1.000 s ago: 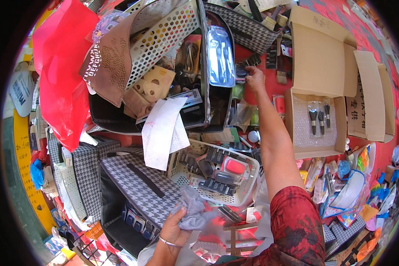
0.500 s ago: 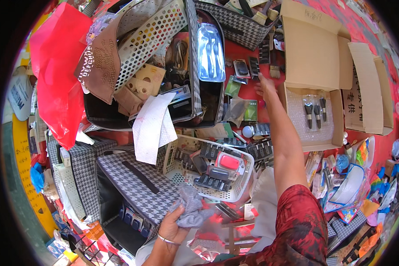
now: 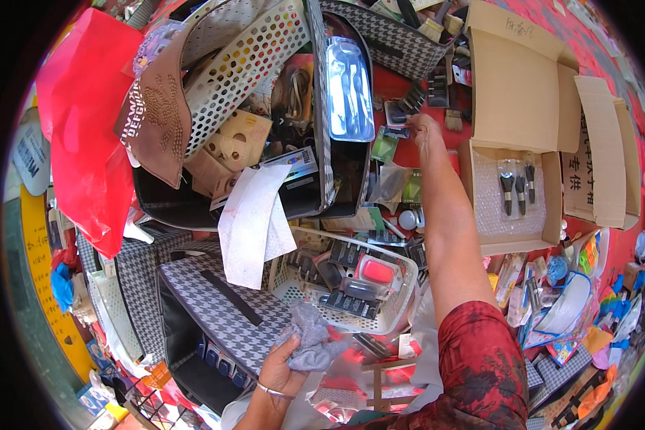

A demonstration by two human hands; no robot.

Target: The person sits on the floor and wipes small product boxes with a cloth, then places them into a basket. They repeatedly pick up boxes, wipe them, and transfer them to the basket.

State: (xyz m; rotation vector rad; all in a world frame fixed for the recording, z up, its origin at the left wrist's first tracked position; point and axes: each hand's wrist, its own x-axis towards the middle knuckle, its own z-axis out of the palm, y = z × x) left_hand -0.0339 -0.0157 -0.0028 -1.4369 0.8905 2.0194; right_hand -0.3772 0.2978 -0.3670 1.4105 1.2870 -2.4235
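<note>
So the small dark pack (image 3: 395, 112) is lying on the red surface (image 3: 388, 84), just right of the silver blister tray (image 3: 350, 89), and it's just left of the right hand's (image 3: 426, 129) fingertips and slightly beyond them. Those fingers are stretched out right at its near-right edge, but honestly can't tell if they're pinching it or only touching. Can't really call its long axis either; it's small and part of it looks covered. Right hand is the nearer one by miles, since the left hand (image 3: 279, 370) sits way back near the bottom, fingers closed around a scrunched grey cloth (image 3: 312, 345). A black comb-like piece (image 3: 413, 96) slants up and right just past the pack, and a green packet (image 3: 385, 147) is just below it. Lettering-wise: black packs (image 3: 350, 304) in the white basket (image 3: 410, 281) carry pale print too tiny for me, the brown flap (image 3: 158, 118) has bold white letters, the carton (image 3: 523, 93) has faint handwriting up top, and the yellow board (image 3: 52, 287) has dark characters.
</note>
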